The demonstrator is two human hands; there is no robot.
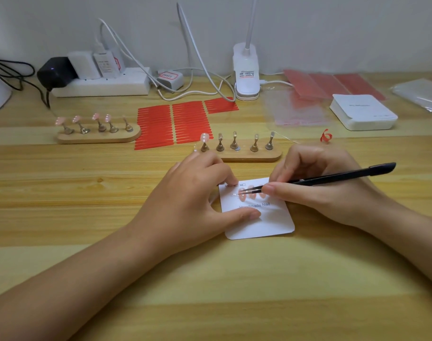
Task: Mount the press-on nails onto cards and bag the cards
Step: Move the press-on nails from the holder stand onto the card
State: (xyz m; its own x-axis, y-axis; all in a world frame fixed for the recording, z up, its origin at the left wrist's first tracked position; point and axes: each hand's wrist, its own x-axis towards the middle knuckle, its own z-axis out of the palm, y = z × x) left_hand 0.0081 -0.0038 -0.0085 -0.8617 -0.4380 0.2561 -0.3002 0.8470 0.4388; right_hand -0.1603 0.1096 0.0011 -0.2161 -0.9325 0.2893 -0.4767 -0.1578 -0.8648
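Left hand pressing flat, thumb and fingertips, on white round-cornered paper card lying mid-table, long axis near–far. Right hand pinching slim black metal tweezers, tips pointing left onto glossy pink nails.

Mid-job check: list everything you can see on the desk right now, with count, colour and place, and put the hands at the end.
card: 1, white, front centre, pink nails on it
tweezers: 1, black, tips over the card
near nail stand: 1, wood, behind the card, one pink nail left
far nail stand: 1, wood, left, pink nails on its pegs
tape strips: three sheets, red, centre
card stack: 1, white, right
clear bags: count unclear, right of centre
power strip: 1, white, rear left
clip lamp: 1, white, rear centre
desk: 1, light wood
left hand: presses the card
right hand: grips the tweezers
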